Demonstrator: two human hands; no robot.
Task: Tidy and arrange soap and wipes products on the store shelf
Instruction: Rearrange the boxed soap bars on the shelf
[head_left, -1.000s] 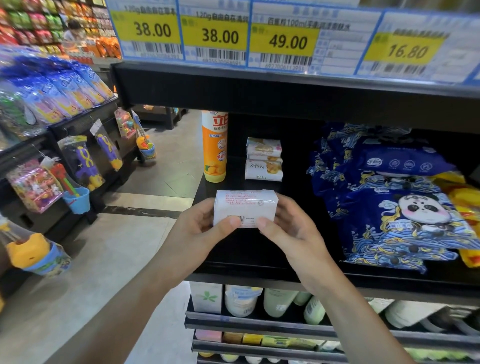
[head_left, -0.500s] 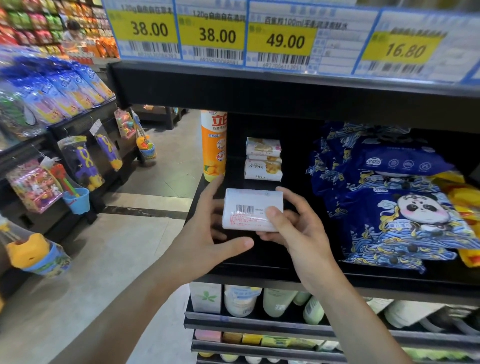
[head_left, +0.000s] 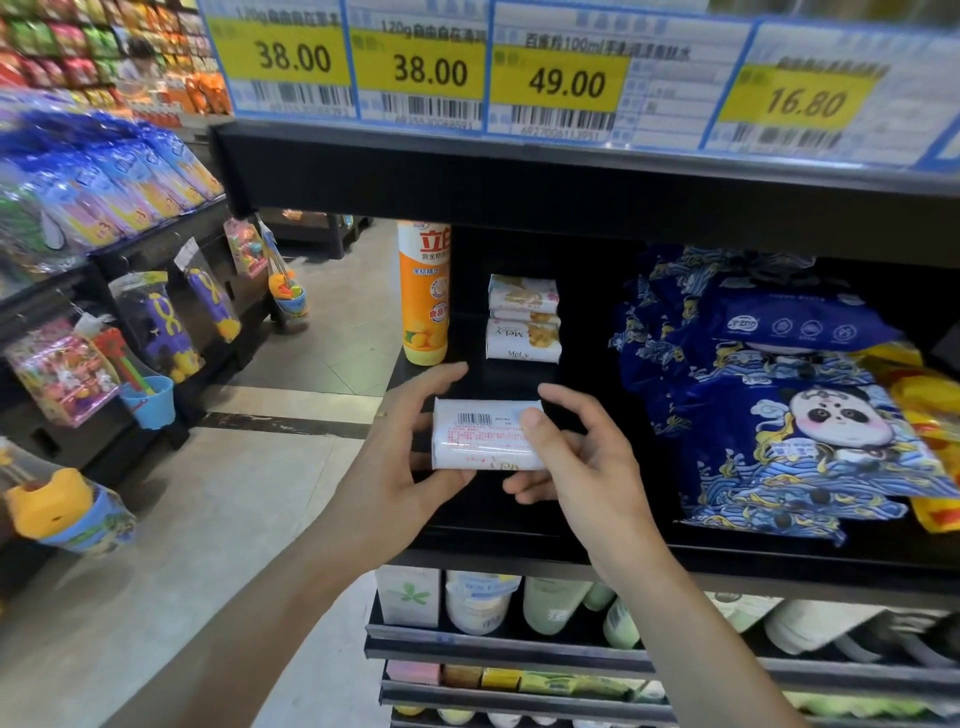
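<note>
A white wrapped soap bar (head_left: 480, 441) with a barcode facing me is held above the front of the black shelf (head_left: 519, 538). My left hand (head_left: 400, 457) cups its left end, fingers behind it and thumb under it. My right hand (head_left: 576, 457) pinches its right end, thumb on the front. Further back on the shelf stands a stack of soap bars (head_left: 523, 326) of the same kind. To the right lies a heap of blue panda wipes packs (head_left: 789, 415).
An orange dish-soap bottle (head_left: 425, 293) stands at the shelf's left end beside the stack. Yellow packs (head_left: 930, 415) lie at the far right. Price tags (head_left: 561, 78) line the shelf above. Lower shelves hold bottles and tubs (head_left: 480, 603). Toys (head_left: 156, 322) hang across the aisle on the left.
The soap bar has been turned in both hands so its barcode side faces me, and it has moved slightly forward toward the stack. My left thumb has slid under the bar.
</note>
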